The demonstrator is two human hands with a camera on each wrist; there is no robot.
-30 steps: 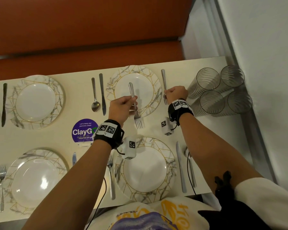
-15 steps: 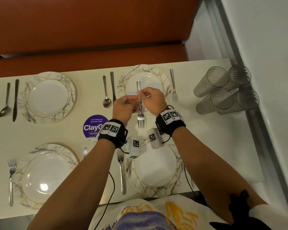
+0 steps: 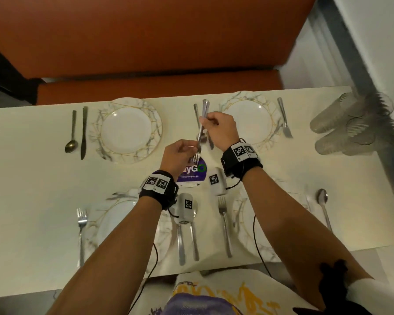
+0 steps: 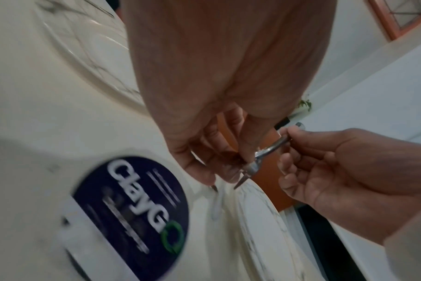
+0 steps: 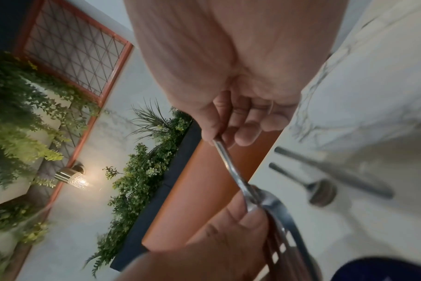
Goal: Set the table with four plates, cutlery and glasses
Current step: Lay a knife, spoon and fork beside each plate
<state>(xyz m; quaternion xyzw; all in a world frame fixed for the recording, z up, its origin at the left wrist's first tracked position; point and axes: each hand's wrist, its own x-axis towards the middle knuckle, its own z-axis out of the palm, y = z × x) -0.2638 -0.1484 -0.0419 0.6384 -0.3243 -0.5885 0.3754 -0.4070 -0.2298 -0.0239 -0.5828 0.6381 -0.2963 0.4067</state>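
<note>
A silver fork (image 3: 200,133) hangs in the air over the middle of the table, tines toward me. My left hand (image 3: 192,148) pinches its neck just above the tines (image 4: 251,164). My right hand (image 3: 203,120) pinches the handle (image 5: 226,157) farther up. Four marbled plates lie on the table: far left (image 3: 127,130), far right (image 3: 248,121), near left (image 3: 109,226) and near right (image 3: 246,226); my arms partly cover the near two. Several clear glasses (image 3: 350,130) lie on their sides at the far right.
A spoon (image 3: 72,135) and knife (image 3: 84,133) lie left of the far left plate, and a fork (image 3: 284,119) lies right of the far right plate. More cutlery flanks the near plates (image 3: 81,226) (image 3: 224,228) (image 3: 323,208). A purple sticker (image 3: 195,172) marks the table centre. An orange bench lies beyond.
A second ago my left hand alone held the fork over the far right plate. My right hand left the laid fork, took the handle, and both hands carried the fork leftward.
</note>
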